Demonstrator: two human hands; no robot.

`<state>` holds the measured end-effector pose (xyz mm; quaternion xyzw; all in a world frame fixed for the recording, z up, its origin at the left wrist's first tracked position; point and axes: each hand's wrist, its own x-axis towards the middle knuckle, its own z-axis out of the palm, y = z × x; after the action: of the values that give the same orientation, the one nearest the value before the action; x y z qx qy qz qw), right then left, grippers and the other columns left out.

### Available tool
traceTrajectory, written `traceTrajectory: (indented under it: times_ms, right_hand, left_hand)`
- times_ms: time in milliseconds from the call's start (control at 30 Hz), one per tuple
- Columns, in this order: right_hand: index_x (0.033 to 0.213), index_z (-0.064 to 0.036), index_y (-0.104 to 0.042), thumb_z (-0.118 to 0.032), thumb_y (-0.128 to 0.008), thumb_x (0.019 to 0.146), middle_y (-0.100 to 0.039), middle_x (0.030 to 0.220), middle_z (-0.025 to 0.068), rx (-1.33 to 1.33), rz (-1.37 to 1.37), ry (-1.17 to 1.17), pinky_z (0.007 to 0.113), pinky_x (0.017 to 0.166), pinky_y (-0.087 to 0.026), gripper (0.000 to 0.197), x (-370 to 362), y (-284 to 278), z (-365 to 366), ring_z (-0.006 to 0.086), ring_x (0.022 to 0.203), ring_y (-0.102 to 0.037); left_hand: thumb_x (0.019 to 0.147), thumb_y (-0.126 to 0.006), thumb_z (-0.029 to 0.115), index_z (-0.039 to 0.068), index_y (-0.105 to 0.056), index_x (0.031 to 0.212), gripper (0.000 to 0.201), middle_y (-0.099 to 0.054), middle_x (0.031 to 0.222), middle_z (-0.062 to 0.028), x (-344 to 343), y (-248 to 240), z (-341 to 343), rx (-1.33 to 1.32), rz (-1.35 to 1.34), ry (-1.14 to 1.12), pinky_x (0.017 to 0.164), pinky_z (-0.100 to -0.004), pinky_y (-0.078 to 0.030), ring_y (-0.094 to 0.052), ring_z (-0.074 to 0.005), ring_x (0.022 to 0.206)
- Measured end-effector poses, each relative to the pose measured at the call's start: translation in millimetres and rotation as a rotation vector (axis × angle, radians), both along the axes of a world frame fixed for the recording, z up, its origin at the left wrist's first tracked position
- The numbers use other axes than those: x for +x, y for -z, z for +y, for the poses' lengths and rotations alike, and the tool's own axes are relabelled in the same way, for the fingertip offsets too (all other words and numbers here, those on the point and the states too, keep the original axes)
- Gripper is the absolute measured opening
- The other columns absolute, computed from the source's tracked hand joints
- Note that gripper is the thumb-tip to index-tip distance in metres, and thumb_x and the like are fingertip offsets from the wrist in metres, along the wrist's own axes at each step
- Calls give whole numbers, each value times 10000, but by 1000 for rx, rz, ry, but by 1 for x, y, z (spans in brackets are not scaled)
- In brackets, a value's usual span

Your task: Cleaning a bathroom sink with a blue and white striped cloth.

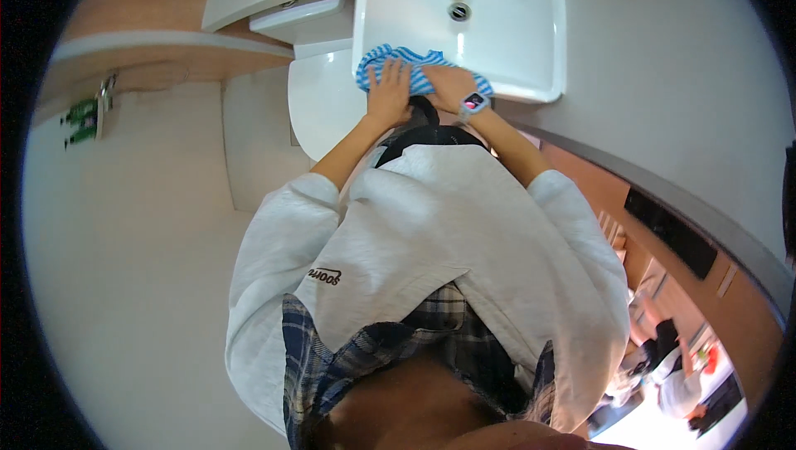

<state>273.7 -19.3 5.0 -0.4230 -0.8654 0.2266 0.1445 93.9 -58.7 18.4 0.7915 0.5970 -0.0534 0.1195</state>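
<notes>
A blue and white striped cloth [423,68] lies bunched on the front rim of a white washbasin [543,43]. My left hand [388,89] presses flat on the cloth's left part with its fingers spread. Beside it, my right hand [446,85] covers the cloth's right part, and a light blue watch [474,103] sits on that wrist. Both forearms reach up from my grey sweatshirt [448,243]. The basin's drain [458,11] shows in the bare bowl beyond the cloth.
A white toilet [319,106] with its lid down stands directly left of the basin, its cistern [298,17] behind it. A small green object [83,118] hangs on the left wall. A pale floor [133,267] spreads to the left, and a wooden cabinet [688,259] runs at right.
</notes>
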Motion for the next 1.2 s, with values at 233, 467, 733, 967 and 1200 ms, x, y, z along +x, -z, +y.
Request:
traceTrajectory:
  times_ms: [233,467,733,967,1200]
  right_hand:
    - [1109,-65,-581,-76,-667,615,-611,1006,123,265,-10,236,441,865,-434,501,169,2,-19,346,979,-568]
    - [964,-62,-565,-103,-691,586,-614,927,122,238,-189,481,411,880,-422,401,91,-2,-29,299,962,-586]
    - [1112,-66,-587,-277,-750,680,-642,970,136,62,-90,-6,427,798,-506,508,-18,7,-1,323,923,-631]
    - [1136,-76,-609,-273,-726,727,-651,1031,142,-44,117,163,435,875,-469,469,-4,11,-11,330,989,-622]
    - [1098,-77,-610,-107,-652,672,-626,1071,114,150,-113,435,449,944,-399,429,96,-3,-31,290,1047,-561]
  left_hand:
    - [654,-742,170,30,-466,1231,656,-564,1178,-167,138,14,46,-17,-426,440,931,-495,-447,-554,-351,1113]
    - [690,-691,128,33,-507,1023,392,-636,895,-154,118,31,46,56,-430,312,692,-480,-505,-626,-375,836]
    - [725,-704,151,91,-534,1187,496,-621,1130,-116,-48,15,20,168,-159,152,944,-464,-416,-572,-302,1091]
    - [646,-805,326,79,-406,1366,859,-444,1374,-142,-47,-3,-6,112,56,113,1148,-540,-134,-349,-295,1357]
    - [693,-767,321,75,-543,1208,613,-647,1078,-164,71,20,45,-60,-343,265,913,-485,-470,-609,-362,1025]
